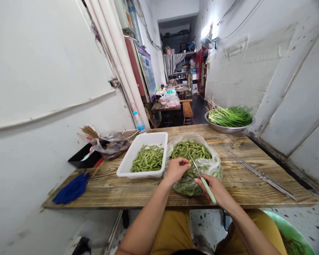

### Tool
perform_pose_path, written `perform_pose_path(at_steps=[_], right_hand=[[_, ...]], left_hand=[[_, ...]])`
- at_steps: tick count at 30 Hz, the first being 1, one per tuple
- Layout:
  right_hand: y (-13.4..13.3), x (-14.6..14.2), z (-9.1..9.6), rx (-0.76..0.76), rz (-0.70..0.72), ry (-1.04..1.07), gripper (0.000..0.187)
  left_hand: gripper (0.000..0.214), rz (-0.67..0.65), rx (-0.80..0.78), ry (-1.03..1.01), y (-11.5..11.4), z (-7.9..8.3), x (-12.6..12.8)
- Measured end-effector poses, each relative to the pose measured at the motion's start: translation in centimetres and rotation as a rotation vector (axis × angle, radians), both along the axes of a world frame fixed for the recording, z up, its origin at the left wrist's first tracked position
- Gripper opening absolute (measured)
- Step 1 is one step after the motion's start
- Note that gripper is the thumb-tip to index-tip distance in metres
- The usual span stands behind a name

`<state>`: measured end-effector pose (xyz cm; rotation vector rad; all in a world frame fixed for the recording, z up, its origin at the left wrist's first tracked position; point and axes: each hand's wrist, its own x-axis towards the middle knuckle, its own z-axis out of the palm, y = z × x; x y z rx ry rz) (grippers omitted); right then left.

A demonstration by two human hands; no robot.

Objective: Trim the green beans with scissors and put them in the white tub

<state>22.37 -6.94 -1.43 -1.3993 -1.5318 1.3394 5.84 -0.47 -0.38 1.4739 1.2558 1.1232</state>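
Observation:
My right hand [214, 187] is closed round the pale green handle of a pair of scissors [207, 190], whose narrow metal blades point up and away from me. Close to the blade tips, my left hand [177, 170] pinches a small green edamame pod [190, 162] between thumb and fingers. Both hands are above a clear plastic bag [215, 163] full of edamame pods [187, 148], its mouth spread wide. Left of the bag, a white plastic tub [124, 169] holds more loose pods [149, 157].
On the wooden table [108, 194] lie metal skewers [260, 173] at right and a blue cloth [71, 187] at left. A steel bowl of green stalks [231, 117], a water bottle [139, 122] and a black box [85, 157] stand around. A person [172, 82] sits farther back.

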Motion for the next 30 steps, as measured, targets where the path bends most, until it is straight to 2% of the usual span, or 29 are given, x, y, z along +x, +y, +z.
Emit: perform_pose_path(at_steps=[6,9,20,25,28,30], right_hand=[[-0.9,0.0,0.4,-0.044,0.064,0.189,0.036],[-1.3,-0.2,0.7,-0.047,0.094,0.239,0.037],[-1.0,-0.7,1.5,-0.014,0.096,0.166,0.041],[-0.8,-0.6,1.1,-0.033,0.079,0.178,0.038],[-0.5,-0.6,0.4,-0.078,0.059,0.191,0.039],[-0.3,-0.5,0.0,-0.106,0.041,0.204,0.040]], left_hand=[[0.035,0.028,-0.259,-0.534,-0.2,1.2,0.2],[0.040,0.061,-0.281,-0.651,-0.5,1.6,0.4],[0.042,0.086,-0.252,-0.621,-1.4,0.8,1.2],[0.043,0.082,-0.234,-0.596,-1.7,0.7,1.6],[0.040,0.106,-0.187,-0.528,-1.3,0.3,0.8],[0.034,0.217,-0.074,-0.396,-0.7,0.2,-0.8]])
